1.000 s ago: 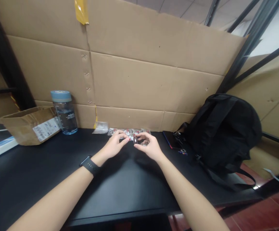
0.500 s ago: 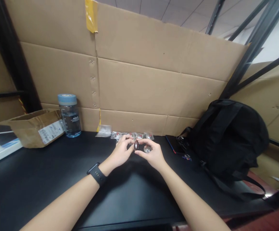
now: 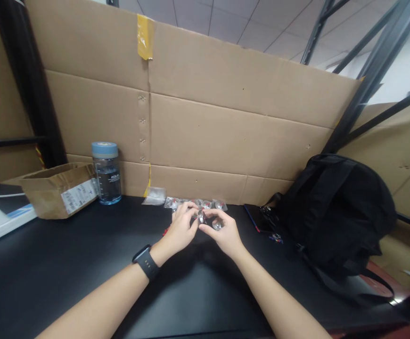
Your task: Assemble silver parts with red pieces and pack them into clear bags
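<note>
both hands pinch one small metal ring (image 3: 201, 216), left hand (image 3: 181, 230) and right hand (image 3: 225, 230) best staying low over the table (image 3: 85, 263).

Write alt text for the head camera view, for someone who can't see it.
Two bare hands, left hand and right hand, meet over a black desk, pinching a small shiny round part between their fingertips. Small clear packets lie just behind, against a cardboard wall. A water bottle stands left, a black backpack right.
</note>
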A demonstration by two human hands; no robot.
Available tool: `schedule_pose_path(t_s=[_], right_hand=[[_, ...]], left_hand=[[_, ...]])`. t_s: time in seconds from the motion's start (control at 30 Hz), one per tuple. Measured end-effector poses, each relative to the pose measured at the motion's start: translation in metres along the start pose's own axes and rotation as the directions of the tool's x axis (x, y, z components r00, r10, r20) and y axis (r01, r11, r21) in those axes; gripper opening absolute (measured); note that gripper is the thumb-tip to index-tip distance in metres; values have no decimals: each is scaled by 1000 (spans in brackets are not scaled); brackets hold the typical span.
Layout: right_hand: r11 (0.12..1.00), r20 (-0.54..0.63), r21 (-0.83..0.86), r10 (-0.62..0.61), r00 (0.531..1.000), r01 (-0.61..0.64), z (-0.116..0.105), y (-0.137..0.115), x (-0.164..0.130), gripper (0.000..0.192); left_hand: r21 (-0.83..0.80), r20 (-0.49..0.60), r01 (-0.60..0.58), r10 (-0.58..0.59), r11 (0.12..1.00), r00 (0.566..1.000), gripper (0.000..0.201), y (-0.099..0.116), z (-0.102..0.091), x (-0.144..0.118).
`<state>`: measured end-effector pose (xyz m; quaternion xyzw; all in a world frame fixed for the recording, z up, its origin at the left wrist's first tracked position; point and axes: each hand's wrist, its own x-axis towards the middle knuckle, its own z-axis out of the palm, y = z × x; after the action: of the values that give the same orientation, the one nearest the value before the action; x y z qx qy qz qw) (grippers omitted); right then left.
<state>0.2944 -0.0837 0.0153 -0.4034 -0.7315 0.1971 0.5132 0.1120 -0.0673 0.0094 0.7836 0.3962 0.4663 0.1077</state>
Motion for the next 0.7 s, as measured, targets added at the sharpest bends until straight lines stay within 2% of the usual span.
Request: schedule_pose_path(t_s=[0.3,0.4,0.47,0.53,0.7], right_hand=[[993,-57,113,37,998,-30,4,-1,0,33],[953,-50,281,131,990,-112,10,0,0,37],[900,-28,401,198,980,-171,14,1,-1,38],[864,11,452,242,970,-221,17,0,-1,34],[781,150,512,328,933,-357,14,-2,-3,32]], left_hand=[[-199,33,53,-48,979,998,19,1,4,0],[-83,-27,31,-34,996,999,15,4,4,-2],[48,-74,-1,5,999,997,12,7,2,-3],[169,-101,-44,62,985,993,10,9,-2,-4],[338,-42,-175,201,925,979,14,16,-12,-2]])
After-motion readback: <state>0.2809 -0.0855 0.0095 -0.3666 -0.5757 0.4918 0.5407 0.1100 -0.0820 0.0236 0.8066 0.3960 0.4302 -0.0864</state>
